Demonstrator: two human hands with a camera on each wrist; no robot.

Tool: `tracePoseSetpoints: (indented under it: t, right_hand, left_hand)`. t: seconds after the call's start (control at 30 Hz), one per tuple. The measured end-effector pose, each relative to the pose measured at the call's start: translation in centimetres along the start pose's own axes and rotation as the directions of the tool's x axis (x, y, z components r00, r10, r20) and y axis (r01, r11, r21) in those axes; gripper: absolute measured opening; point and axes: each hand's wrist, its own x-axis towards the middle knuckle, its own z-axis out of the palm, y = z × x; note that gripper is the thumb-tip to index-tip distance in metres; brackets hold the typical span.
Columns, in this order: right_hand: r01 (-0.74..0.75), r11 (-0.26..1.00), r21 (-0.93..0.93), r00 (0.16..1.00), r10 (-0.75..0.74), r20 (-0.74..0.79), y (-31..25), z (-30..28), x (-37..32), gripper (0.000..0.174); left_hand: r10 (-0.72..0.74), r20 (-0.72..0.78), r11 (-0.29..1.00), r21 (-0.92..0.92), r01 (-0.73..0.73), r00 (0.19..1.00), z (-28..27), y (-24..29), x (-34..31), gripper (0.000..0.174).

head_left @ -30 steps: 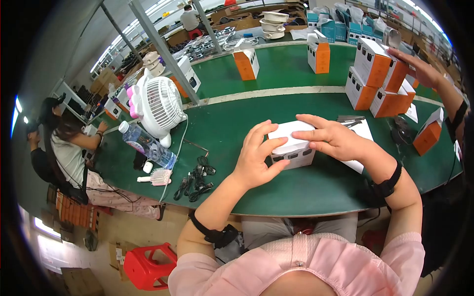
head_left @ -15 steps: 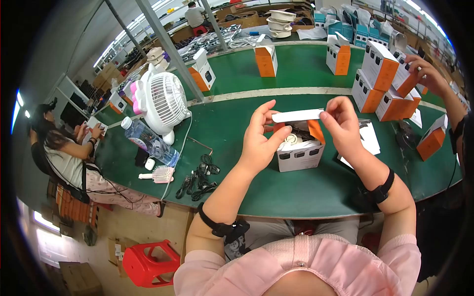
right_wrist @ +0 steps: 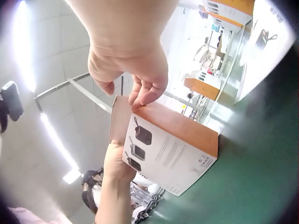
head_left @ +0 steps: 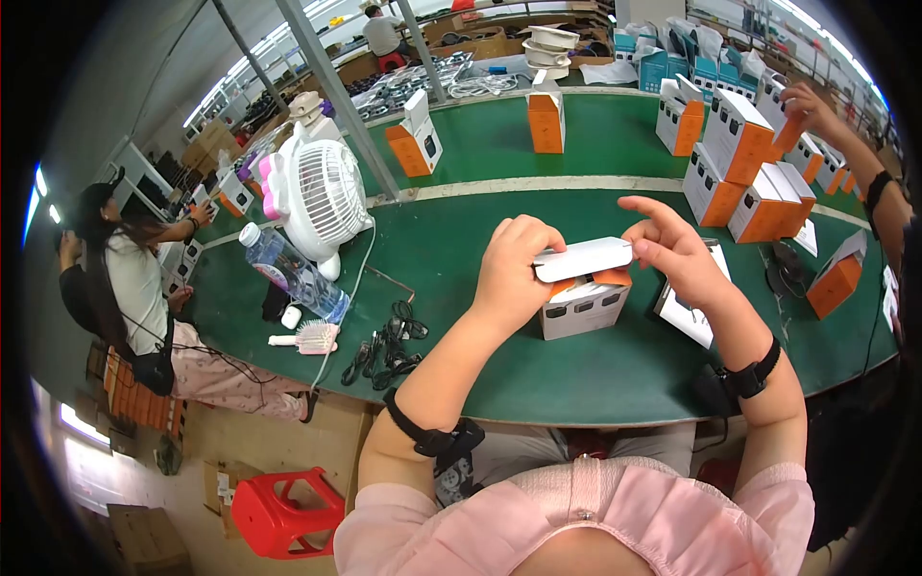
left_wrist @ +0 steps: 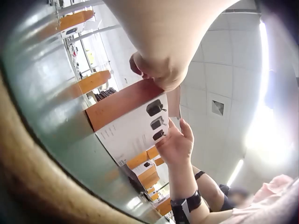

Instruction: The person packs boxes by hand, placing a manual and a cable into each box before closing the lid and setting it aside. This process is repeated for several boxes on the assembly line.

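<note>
A small white and orange carton [head_left: 584,315] with pictures of dark devices on its front stands on the green table. Its white top flap [head_left: 584,259] is partly raised and tilted, with orange side flaps below it. At the flap's left end, my left hand [head_left: 519,267] grips it with curled fingers. My right hand [head_left: 680,257] is at the right end, its fingertips touching the top edge of the carton's orange side [right_wrist: 175,123] in the right wrist view; the thumb stands apart. The flap covers most of the carton's inside.
Right of the carton lie white printed leaflets [head_left: 690,312]; stacked cartons [head_left: 735,144] stand beyond, where another person's hand [head_left: 814,108] reaches. To the left are a white fan [head_left: 322,197], a water bottle [head_left: 298,276], a hairbrush [head_left: 312,338] and black cables [head_left: 386,348].
The flap lay flat under both hands, then was lifted, showing white contents; now it is tilted lower over them. My left fingers have moved onto its left end. The other person's hand has moved up.
</note>
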Motion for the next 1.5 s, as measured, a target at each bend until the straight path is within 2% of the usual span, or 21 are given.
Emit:
tracePoseSetpoints:
  t: [0.03, 0.1, 0.2, 0.23, 0.27, 0.37, 0.6, 0.9, 0.97, 1.0, 1.07, 1.1, 1.13, 1.17, 1.2, 1.23, 1.27, 1.33, 1.37, 1.4, 1.5]
  right_hand:
    - [-0.001, 1.000, 0.001, 1.000, 0.001, -0.002, -0.1, -0.1, -0.1, 0.045]
    - [0.085, 0.987, -0.135, 0.989, -0.066, 0.134, -0.4, -0.2, -0.5, 0.030]
    - [0.088, 0.978, -0.187, 0.987, -0.061, 0.148, -1.1, 0.1, -1.0, 0.022]
    - [0.104, 0.911, -0.399, 0.990, -0.055, 0.133, -0.4, -0.2, -1.1, 0.022]
    - [0.104, 0.913, -0.395, 0.989, -0.054, 0.135, -0.2, 0.1, -1.2, 0.022]
    - [0.185, 0.844, -0.504, 0.982, -0.143, 0.121, 0.3, 0.8, -1.4, 0.023]
    - [0.183, 0.770, -0.611, 0.982, -0.174, 0.074, 0.2, 1.0, -1.1, 0.023]
    - [0.382, 0.616, -0.689, 0.924, -0.255, 0.284, 0.6, 0.1, -1.9, 0.037]
    - [0.405, 0.635, -0.658, 0.914, -0.264, 0.308, -0.2, 0.2, -1.4, 0.051]
    - [0.412, 0.633, -0.656, 0.911, -0.266, 0.315, -0.2, 0.5, -1.1, 0.051]
    - [0.326, 0.717, -0.616, 0.938, -0.162, 0.308, 0.3, 1.1, 0.0, 0.067]
    - [0.334, 0.686, -0.646, 0.933, -0.145, 0.328, 0.8, 1.0, 0.8, 0.077]
    - [0.356, 0.682, -0.639, 0.924, -0.156, 0.349, 0.9, 1.0, 1.5, 0.077]
    - [0.219, 0.754, -0.619, 0.961, -0.056, 0.272, 0.9, 1.0, 2.2, 0.078]
    - [0.077, 0.806, -0.588, 0.978, 0.053, 0.201, 1.0, 0.8, 3.0, 0.079]
    - [0.088, 0.763, -0.640, 0.990, 0.003, 0.139, 1.6, 0.7, 3.9, 0.079]
    - [0.118, 0.664, -0.738, 0.993, -0.065, 0.101, 2.4, 0.2, 5.1, 0.075]
    - [0.058, 0.600, -0.798, 0.989, -0.142, -0.035, 4.6, -1.3, 8.1, 0.073]
    - [-0.029, 0.577, -0.816, 0.982, -0.135, -0.130, 5.3, -2.1, 9.8, 0.073]
    - [-0.117, 0.553, -0.825, 0.965, -0.132, -0.225, 6.0, -2.8, 11.4, 0.073]
    - [-0.289, 0.481, -0.828, 0.887, -0.190, -0.420, 8.7, -5.5, 16.7, 0.076]
  left_hand:
    - [0.029, 0.040, 0.999, 0.015, -0.030, 0.999, -0.2, 0.0, 0.0, 0.028]
    - [0.061, 0.085, 0.998, 0.025, -0.064, 0.995, -0.8, 0.2, -0.2, 0.030]
    - [0.084, 0.128, 0.996, -0.038, -0.080, 0.988, -1.7, 0.7, -1.4, 0.039]
    - [0.106, 0.146, 0.994, -0.036, -0.101, 0.984, -1.8, 0.8, -1.8, 0.043]
    - [0.126, 0.163, 0.992, -0.033, -0.123, 0.978, -1.9, 0.8, -2.2, 0.047]
    - [0.111, 0.173, 0.994, -0.033, -0.106, 0.979, -2.3, 1.1, -2.6, 0.044]
    - [0.099, 0.117, 0.995, -0.024, -0.097, 0.988, -1.7, 0.4, -2.5, 0.029]
    - [0.237, 0.114, 0.955, 0.155, -0.253, 0.965, -1.3, 0.9, -4.2, 0.037]
    - [0.257, 0.109, 0.943, 0.191, -0.274, 0.960, -1.0, 0.9, -4.3, 0.037]
    - [0.260, 0.089, 0.947, 0.170, -0.272, 0.961, -0.6, 0.8, -4.5, 0.035]
    - [0.265, 0.059, 0.949, 0.160, -0.271, 0.963, 0.4, 0.5, -4.9, 0.033]
    - [0.253, -0.025, 0.955, 0.163, -0.246, 0.967, 1.0, 0.4, -5.0, 0.032]
    - [0.241, -0.109, 0.961, 0.169, -0.220, 0.964, 1.6, 0.0, -5.3, 0.032]
    - [0.136, -0.228, 0.990, 0.069, -0.123, 0.964, 2.8, -0.8, -5.7, 0.034]
    - [0.139, -0.244, 0.989, 0.090, -0.121, 0.960, 3.5, -1.5, -5.4, 0.034]
    - [-0.086, -0.334, 0.996, -0.051, 0.073, 0.939, 4.0, -2.1, -5.2, 0.036]
    - [-0.312, -0.388, 0.946, -0.210, 0.247, 0.867, 4.3, -3.0, -5.1, 0.039]
    - [-0.171, -0.241, 0.973, 0.111, 0.202, 0.955, 4.7, -6.1, -5.7, 0.035]
    - [-0.326, -0.090, 0.922, 0.190, 0.337, 0.941, 4.7, -5.9, -5.6, 0.034]
    - [-0.480, 0.048, 0.848, 0.284, 0.449, 0.876, 4.8, -5.4, -5.6, 0.032]
    - [-0.395, 0.133, 0.890, 0.299, 0.343, 0.909, 4.7, -5.1, -5.7, 0.027]
